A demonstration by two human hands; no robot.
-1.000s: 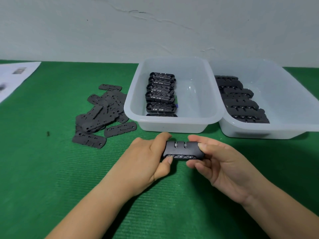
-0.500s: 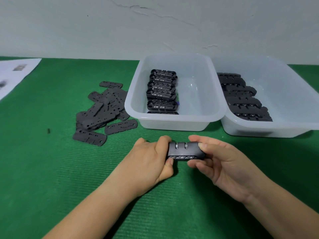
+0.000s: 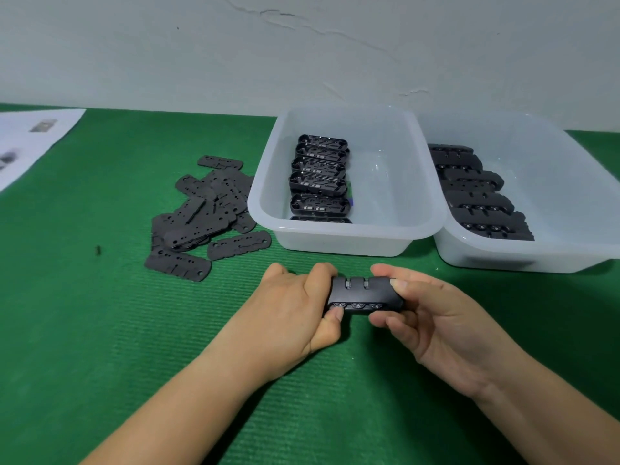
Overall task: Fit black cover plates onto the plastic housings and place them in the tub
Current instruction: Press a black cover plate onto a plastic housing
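Both hands hold one black housing [image 3: 364, 294] just above the green mat [image 3: 100, 330]. The left hand [image 3: 295, 313] grips its left end, fingers curled over the top edge and the thumb pressed against the front face. The right hand [image 3: 436, 323] grips the right end, thumb on top and fingers curled beneath. The housing lies lengthwise between the two hands, with two small slots on its upper face and three round number wheels along the side facing the camera. Whether a cover plate is already seated on it cannot be told from this angle.

Just beyond the hands stands a translucent tub [image 3: 342, 236] holding a row of open housings [image 3: 318, 182] stacked along its left side. Beyond and to the right of the right hand, touching that tub, sits a second translucent tub [image 3: 523, 260] with a row of closed black units [image 3: 479, 199]. Beyond and to the left of the left hand lies a loose pile of flat black cover plates [image 3: 204, 213] on the mat. Far to the left, a printed paper sheet [image 3: 30, 142] lies at the mat's edge.
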